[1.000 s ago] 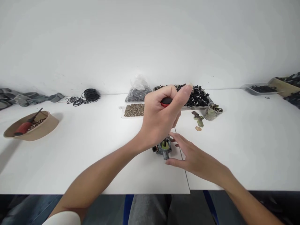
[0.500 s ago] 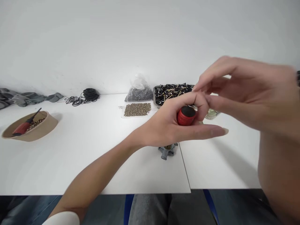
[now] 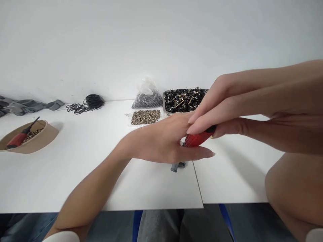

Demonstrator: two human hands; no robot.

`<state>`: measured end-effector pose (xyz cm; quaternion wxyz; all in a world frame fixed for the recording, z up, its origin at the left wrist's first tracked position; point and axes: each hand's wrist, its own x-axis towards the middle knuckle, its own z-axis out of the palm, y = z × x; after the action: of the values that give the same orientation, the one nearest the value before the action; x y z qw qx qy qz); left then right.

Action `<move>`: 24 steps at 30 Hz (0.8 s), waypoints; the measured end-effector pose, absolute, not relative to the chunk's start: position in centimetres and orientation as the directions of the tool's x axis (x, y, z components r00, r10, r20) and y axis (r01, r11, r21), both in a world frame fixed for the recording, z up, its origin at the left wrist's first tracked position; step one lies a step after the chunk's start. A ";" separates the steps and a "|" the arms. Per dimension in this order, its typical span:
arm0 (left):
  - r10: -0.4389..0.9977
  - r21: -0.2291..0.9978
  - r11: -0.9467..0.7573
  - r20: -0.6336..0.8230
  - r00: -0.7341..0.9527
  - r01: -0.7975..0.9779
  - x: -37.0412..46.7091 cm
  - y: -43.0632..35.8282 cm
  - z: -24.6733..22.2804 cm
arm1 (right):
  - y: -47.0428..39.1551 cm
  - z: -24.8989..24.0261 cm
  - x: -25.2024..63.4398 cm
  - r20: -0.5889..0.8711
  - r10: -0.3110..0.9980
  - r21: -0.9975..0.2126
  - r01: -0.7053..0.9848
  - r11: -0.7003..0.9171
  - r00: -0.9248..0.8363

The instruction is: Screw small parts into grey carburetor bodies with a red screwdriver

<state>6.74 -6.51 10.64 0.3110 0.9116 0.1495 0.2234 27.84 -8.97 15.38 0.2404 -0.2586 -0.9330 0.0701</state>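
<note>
A screwdriver with a red handle and black end (image 3: pixel 198 138) is held above the table, its shaft mostly hidden. My right hand (image 3: pixel 242 107) reaches over from the right, its fingers and thumb closed around the butt end of the handle. My left hand (image 3: pixel 161 141) is beside the handle, thumb stretched out below it. The other fingers of that hand are hidden behind my right hand, so their grip does not show. Beneath my left hand, a grey part (image 3: pixel 178 167) stands on the table, partly covered.
Beyond the hands are a metal tray (image 3: pixel 164 107) of black and brass pieces, a flat container of brass-coloured bits (image 3: pixel 145 117) and a plastic bag of dark pieces (image 3: pixel 147 97). Leftward lie black cord (image 3: pixel 93 101), a bowl (image 3: pixel 42 143) holding another screwdriver (image 3: pixel 20 137), and grey pieces (image 3: pixel 27 106).
My right hand has come down and closed on the handle's end. The handle has turned from facing me to pointing right, and my left hand has shifted slightly left.
</note>
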 end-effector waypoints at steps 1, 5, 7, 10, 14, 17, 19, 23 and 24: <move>0.419 0.651 -0.747 0.302 0.857 0.136 6.6 -6.4 10.6 | -9.1 15.3 27.8 0.419 0.519 -0.227 0.468 0.854 -0.745; 0.448 0.773 -0.626 0.252 0.858 0.100 6.2 -5.8 10.8 | -8.9 15.2 27.8 0.400 0.587 -0.203 0.556 0.806 -0.704; 0.463 0.817 -0.573 0.255 0.849 0.067 6.0 -5.7 11.1 | -8.6 15.2 28.0 0.431 0.569 -0.136 0.573 0.808 -0.701; 0.500 0.837 -0.543 0.255 0.827 0.070 5.8 -5.7 11.5 | -8.4 15.2 28.2 0.486 0.557 -0.105 0.589 0.802 -0.673; 0.537 0.832 -0.540 0.227 0.812 0.125 6.1 -6.3 11.7 | -8.8 15.4 27.8 0.458 0.646 -0.239 0.616 0.751 -0.610; 0.540 0.805 -0.569 0.212 0.815 0.168 6.2 -6.9 11.7 | -9.3 15.6 27.5 0.429 0.628 -0.256 0.579 0.774 -0.650; 0.536 0.774 -0.597 0.190 0.822 0.211 6.2 -7.2 11.9 | -9.2 15.7 27.8 0.382 0.626 -0.303 0.548 0.780 -0.679; 0.524 0.686 -0.672 0.173 0.834 0.279 6.1 -7.6 12.4 | -6.7 15.2 28.7 0.410 0.697 -0.480 0.511 0.713 -0.589; 0.528 0.657 -0.692 0.177 0.831 0.300 6.1 -7.7 12.5 | -5.8 14.8 28.6 0.389 0.718 -0.496 0.525 0.691 -0.577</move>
<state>6.07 -7.71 12.54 0.3185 0.9021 0.2293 0.1793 28.61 -5.76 14.82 0.2904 -0.3563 -0.8725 0.1657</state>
